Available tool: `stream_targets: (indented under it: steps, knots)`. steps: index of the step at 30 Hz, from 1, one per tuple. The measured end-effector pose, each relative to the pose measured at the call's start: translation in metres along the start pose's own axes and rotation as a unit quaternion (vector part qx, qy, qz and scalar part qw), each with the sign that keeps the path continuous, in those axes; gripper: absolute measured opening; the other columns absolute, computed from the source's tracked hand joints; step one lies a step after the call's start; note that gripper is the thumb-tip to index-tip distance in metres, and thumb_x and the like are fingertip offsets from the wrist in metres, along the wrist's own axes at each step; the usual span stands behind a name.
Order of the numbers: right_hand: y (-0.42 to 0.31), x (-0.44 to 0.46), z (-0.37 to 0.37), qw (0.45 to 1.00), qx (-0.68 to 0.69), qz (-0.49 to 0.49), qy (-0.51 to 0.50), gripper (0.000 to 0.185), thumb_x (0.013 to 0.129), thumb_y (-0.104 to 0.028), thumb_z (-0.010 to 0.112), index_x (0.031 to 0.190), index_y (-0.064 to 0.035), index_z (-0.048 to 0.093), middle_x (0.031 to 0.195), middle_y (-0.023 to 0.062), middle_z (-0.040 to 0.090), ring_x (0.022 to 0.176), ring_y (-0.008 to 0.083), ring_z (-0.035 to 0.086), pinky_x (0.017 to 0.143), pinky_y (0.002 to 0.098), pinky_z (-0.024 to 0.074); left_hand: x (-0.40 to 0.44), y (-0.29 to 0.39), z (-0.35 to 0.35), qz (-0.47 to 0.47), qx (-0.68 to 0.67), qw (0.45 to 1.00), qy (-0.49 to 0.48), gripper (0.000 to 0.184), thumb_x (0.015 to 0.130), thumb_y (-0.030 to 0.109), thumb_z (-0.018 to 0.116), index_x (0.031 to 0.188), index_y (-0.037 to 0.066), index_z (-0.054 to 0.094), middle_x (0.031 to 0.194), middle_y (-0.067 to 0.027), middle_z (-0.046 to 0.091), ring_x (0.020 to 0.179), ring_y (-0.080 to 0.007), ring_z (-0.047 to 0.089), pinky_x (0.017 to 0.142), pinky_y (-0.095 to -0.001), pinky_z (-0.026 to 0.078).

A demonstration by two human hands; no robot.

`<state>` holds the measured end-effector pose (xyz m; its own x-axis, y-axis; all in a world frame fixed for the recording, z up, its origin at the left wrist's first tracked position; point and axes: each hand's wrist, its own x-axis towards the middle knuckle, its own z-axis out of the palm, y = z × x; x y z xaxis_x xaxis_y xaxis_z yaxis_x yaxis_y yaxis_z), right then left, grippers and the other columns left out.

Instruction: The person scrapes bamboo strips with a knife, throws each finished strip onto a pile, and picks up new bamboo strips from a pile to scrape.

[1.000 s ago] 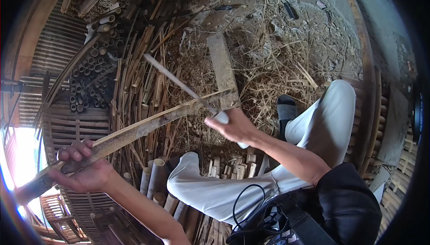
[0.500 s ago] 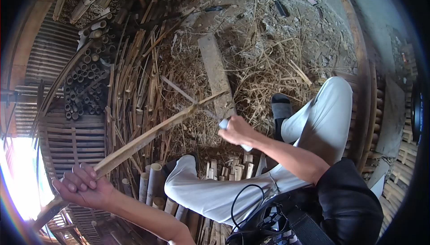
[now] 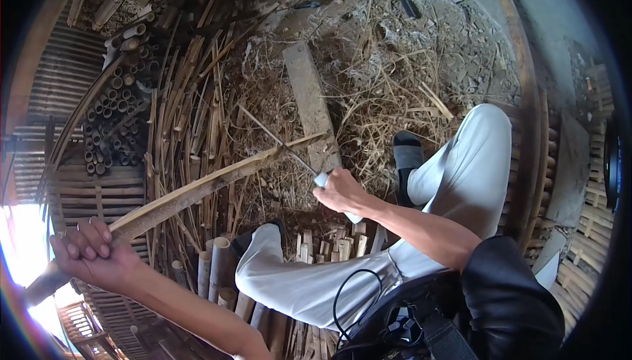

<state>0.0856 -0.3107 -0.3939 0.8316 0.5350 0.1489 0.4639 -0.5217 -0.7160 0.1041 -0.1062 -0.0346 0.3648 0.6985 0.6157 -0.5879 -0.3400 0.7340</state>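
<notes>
My left hand (image 3: 99,255) is closed around the lower left end of a long split bamboo piece (image 3: 197,192). The bamboo slants up to the right, and its far tip lies over a worn wooden plank (image 3: 306,90) on the ground. In my right hand (image 3: 343,192) is the pale handle of a long, thin-bladed knife (image 3: 260,123). Its blade points up and left, seen nearly edge-on, and crosses the bamboo close to the far tip. Whether the edge is cutting in cannot be made out.
Bamboo strips (image 3: 187,110) lie in a heap at the left, beside stacked bamboo tubes (image 3: 118,106). Shavings (image 3: 388,90) litter the floor. A dark-handled tool (image 3: 408,6) rests at the back. Short bamboo pieces (image 3: 342,248) stand near my legs (image 3: 461,169).
My left hand has moved left and slightly up with the bamboo. The knife blade has turned from showing its flat side to nearly edge-on. The whole view has shifted a little.
</notes>
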Motion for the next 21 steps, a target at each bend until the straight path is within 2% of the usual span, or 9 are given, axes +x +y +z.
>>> stream_targets:
  steps: [2,4,6,9,11,16,18,19,21]
  knots:
    - [-0.042,0.007,-0.028,0.938,0.299,0.177,0.002,0.013,0.083,-0.005,0.057,0.075,0.0051,0.061,0.056,0.0125,0.057,0.038,0.0151,0.05,0.03,0.0292,0.042,-0.003,-0.003,0.004,-0.007,-0.042,0.999,0.008,0.037,0.097,0.023,0.047,0.061,0.017,0.041,0.046,0.0056,0.03,0.037,-0.0048,0.025,0.038,-0.0215,0.028]
    - [-0.076,0.015,-0.046,0.886,0.403,0.225,-0.042,0.012,0.082,-0.007,0.059,0.078,0.0041,0.063,0.056,0.0129,0.058,0.042,0.0154,0.052,0.035,0.0304,0.0437,-0.004,0.0,-0.007,-0.007,-0.093,0.993,-0.074,0.037,0.096,0.023,0.048,0.06,0.016,0.041,0.045,0.0055,0.03,0.036,-0.0045,0.026,0.038,-0.0211,0.028]
    - [-0.075,0.022,-0.036,0.919,0.356,0.167,-0.021,0.013,0.083,-0.009,0.059,0.079,0.0027,0.064,0.059,0.0135,0.059,0.045,0.0153,0.054,0.038,0.0298,0.0443,0.003,0.004,-0.029,-0.03,-0.139,0.959,-0.245,0.038,0.094,0.022,0.049,0.058,0.016,0.041,0.044,0.0053,0.031,0.035,-0.0043,0.026,0.038,-0.0206,0.028]
    - [-0.023,0.015,0.004,0.869,0.407,0.28,-0.019,0.016,0.086,-0.009,0.057,0.08,0.0034,0.065,0.061,0.0142,0.061,0.04,0.0124,0.05,0.033,0.0259,0.0405,0.006,0.006,-0.039,-0.055,-0.171,0.942,-0.284,0.037,0.092,0.019,0.049,0.056,0.016,0.042,0.043,0.0051,0.033,0.033,-0.0049,0.027,0.037,-0.0208,0.028]
    - [0.029,0.009,0.031,0.876,0.322,0.352,-0.07,0.025,0.088,-0.007,0.052,0.105,0.0089,0.06,0.069,0.0171,0.063,0.042,0.0114,0.052,0.031,0.0235,0.0409,0.018,0.003,-0.057,-0.106,-0.254,0.894,-0.352,0.036,0.091,0.018,0.05,0.055,0.015,0.043,0.042,0.0048,0.033,0.032,-0.0055,0.027,0.036,-0.0214,0.029]
    - [-0.007,0.015,-0.011,0.852,0.347,0.38,-0.094,0.035,0.091,-0.012,0.05,0.114,0.0126,0.056,0.07,0.0184,0.063,0.039,0.0117,0.049,0.029,0.0229,0.0408,0.014,-0.007,-0.056,-0.025,-0.162,0.95,-0.266,0.036,0.091,0.018,0.051,0.056,0.015,0.043,0.043,0.0046,0.033,0.034,-0.0059,0.027,0.037,-0.0217,0.029]
    - [-0.033,0.023,-0.012,0.884,0.359,0.287,-0.084,0.032,0.09,-0.013,0.055,0.11,0.0108,0.058,0.069,0.0182,0.062,0.038,0.0123,0.048,0.03,0.0236,0.0405,0.013,-0.009,-0.056,-0.009,-0.136,0.96,-0.245,0.036,0.091,0.018,0.051,0.056,0.015,0.042,0.044,0.0046,0.032,0.034,-0.006,0.027,0.038,-0.0219,0.029]
    - [-0.059,0.03,-0.044,0.82,0.463,0.325,-0.089,0.028,0.087,-0.01,0.058,0.106,0.0101,0.06,0.066,0.0167,0.062,0.038,0.0155,0.05,0.034,0.0255,0.0444,0.013,-0.011,-0.056,-0.003,-0.125,0.963,-0.237,0.036,0.091,0.018,0.051,0.056,0.015,0.042,0.044,0.0046,0.032,0.034,-0.0061,0.027,0.038,-0.0219,0.029]
    - [-0.077,0.031,-0.05,0.896,0.394,0.194,-0.068,0.016,0.088,-0.011,0.056,0.092,0.003,0.06,0.062,0.012,0.06,0.045,0.0169,0.056,0.037,0.0276,0.0444,0.013,-0.014,-0.054,0.003,-0.103,0.968,-0.229,0.035,0.09,0.018,0.052,0.057,0.015,0.042,0.044,0.0045,0.032,0.035,-0.0062,0.027,0.039,-0.0221,0.029]
